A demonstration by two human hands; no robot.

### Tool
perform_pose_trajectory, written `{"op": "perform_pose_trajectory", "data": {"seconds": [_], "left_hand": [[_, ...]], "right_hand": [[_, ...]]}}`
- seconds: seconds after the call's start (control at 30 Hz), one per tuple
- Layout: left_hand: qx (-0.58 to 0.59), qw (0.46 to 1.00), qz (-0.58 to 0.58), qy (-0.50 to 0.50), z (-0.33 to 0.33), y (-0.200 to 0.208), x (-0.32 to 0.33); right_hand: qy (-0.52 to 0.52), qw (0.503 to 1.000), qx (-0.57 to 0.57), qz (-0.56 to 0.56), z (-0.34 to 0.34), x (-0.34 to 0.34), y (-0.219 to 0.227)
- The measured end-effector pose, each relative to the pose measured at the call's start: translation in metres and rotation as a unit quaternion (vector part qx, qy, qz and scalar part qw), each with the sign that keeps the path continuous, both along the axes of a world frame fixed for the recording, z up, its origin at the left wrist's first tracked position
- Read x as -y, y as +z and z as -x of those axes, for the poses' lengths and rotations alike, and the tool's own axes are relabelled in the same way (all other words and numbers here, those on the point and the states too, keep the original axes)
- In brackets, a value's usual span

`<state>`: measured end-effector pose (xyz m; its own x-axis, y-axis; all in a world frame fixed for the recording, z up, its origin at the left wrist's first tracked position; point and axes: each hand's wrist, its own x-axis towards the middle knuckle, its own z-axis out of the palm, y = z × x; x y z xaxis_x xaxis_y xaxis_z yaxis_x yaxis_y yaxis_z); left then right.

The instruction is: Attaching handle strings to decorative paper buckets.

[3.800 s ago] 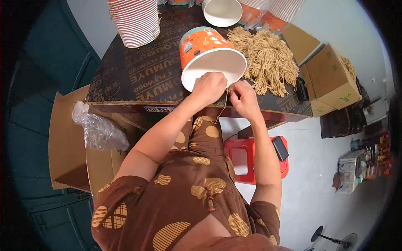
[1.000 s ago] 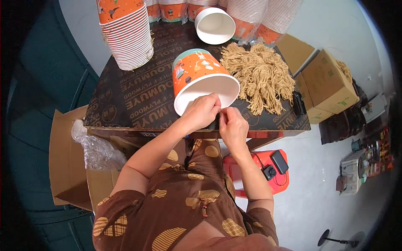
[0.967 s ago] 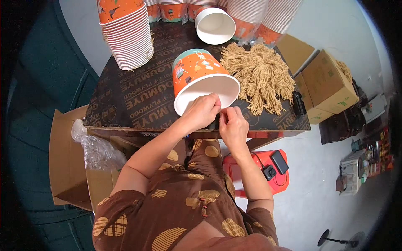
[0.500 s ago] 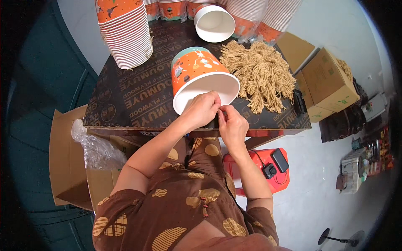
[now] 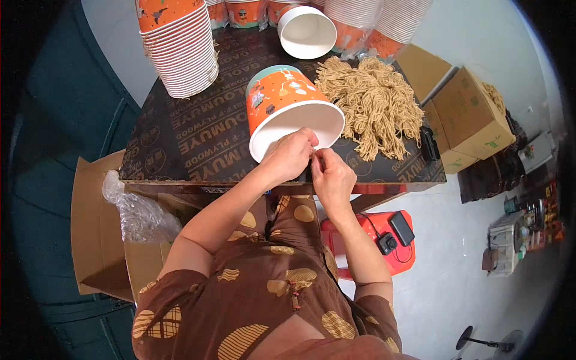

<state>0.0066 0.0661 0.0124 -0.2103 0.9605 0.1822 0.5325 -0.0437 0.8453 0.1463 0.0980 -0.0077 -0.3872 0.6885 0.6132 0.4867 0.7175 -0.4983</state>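
Observation:
An orange paper bucket (image 5: 282,93) with printed figures, a white inside and a green base lies on its side on the table, its mouth toward me. My left hand (image 5: 291,156) is in front of the mouth, fingers closed in a pinch near the lower right of the rim. Fingertip to fingertip with it, my right hand (image 5: 332,175) is also pinched. Whatever sits between the fingers is too small or hidden to name. To the right of the bucket lies a loose heap of tan string (image 5: 372,105).
A tall stack of paper buckets (image 5: 180,63) stands at the back left, and several wrapped stacks line the back. Another bucket (image 5: 307,33) lies tipped behind. Cardboard boxes (image 5: 474,117) are at right, an opened carton (image 5: 99,234) at left. A red stool (image 5: 366,231) holds small devices.
Both hands stay at the rim with only slight finger movement. The bucket has shifted a few pixels, and its mouth is tilted slightly differently.

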Motion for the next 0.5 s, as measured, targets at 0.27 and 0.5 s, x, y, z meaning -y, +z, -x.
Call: {"op": "perform_pose_trajectory", "data": {"seconds": [0.27, 0.5], "left_hand": [[-0.162, 0.98, -0.108, 0.05, -0.001, -0.01, 0.009], [-0.162, 0.983, -0.072, 0.056, -0.003, -0.006, 0.009]], "right_hand": [[0.001, 1.0, -0.002, 0.022, 0.0, 0.0, 0.001], [0.001, 0.999, -0.011, 0.04, 0.0, -0.001, -0.001]]}}
